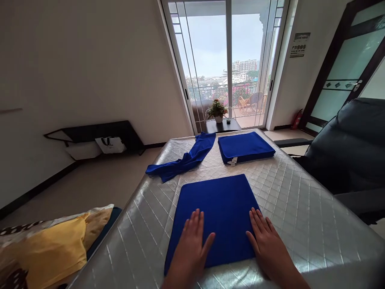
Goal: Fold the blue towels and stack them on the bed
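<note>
A flat blue folded cloth [221, 208] lies in front of me on the quilted silver surface [288, 200]. My left hand [192, 243] rests flat on its left part, fingers stretched out and thumb apart. On its right edge lies my right hand [266, 241], also flat with the fingers extended. Farther back, toward the window, sits a neat stack of folded blue cloth [246, 145] with white tags at its near corner. To the left of that stack a loose, crumpled blue cloth [186, 160] is spread out.
A black armchair [351, 136] stands close on the right. Yellow and patterned pillows [57, 249] are low at the left. Beyond the far edge is a small dark table [222, 126] with a potted plant [217, 110]. A black rack [99, 132] leans by the left wall.
</note>
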Demonstrator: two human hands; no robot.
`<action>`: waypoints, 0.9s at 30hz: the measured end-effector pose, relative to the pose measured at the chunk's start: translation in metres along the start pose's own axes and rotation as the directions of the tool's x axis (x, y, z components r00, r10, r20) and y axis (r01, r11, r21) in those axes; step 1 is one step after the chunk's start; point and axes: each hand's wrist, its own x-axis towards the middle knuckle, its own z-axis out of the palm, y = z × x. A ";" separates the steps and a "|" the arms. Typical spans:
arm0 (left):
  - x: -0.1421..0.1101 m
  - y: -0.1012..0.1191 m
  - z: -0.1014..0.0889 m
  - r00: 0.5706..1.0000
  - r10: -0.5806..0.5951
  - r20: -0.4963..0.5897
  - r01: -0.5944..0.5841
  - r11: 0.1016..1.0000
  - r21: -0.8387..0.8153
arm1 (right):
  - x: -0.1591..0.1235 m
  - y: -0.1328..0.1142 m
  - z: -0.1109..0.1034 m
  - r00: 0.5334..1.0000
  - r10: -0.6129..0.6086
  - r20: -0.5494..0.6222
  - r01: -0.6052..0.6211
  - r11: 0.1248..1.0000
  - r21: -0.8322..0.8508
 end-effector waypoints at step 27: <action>-0.031 -0.016 0.004 0.996 -0.083 0.030 0.082 0.996 0.034 | -0.003 0.004 0.007 0.999 0.007 -0.040 -0.007 1.000 -0.009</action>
